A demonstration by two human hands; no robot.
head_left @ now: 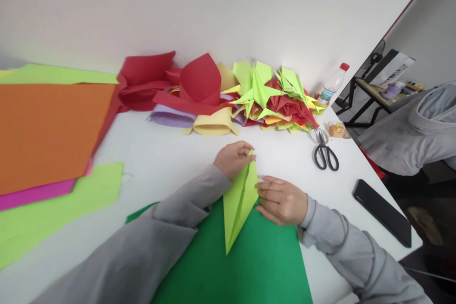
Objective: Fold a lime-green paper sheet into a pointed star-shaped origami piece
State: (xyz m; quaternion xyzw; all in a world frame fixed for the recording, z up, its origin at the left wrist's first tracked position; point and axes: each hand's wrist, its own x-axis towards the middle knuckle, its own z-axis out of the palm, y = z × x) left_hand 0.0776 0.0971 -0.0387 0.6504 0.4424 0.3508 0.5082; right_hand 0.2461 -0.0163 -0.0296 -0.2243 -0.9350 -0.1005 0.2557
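A lime-green folded paper (238,204), long and pointed like a kite, lies on a dark green sheet (249,261) on the white table (160,156). My left hand (233,157) pinches the folded paper's top tip, fingers closed on it. My right hand (281,199) presses its right edge with the fingers curled against the fold. Both arms wear grey sleeves.
Large orange (46,133), pink and lime sheets lie at the left. A heap of folded paper shapes (263,97) and red paper curls (199,83) sits by the wall. Black scissors (325,152), a plastic bottle (333,83), a black phone (383,211) and another person's grey sleeve (409,137) are at the right.
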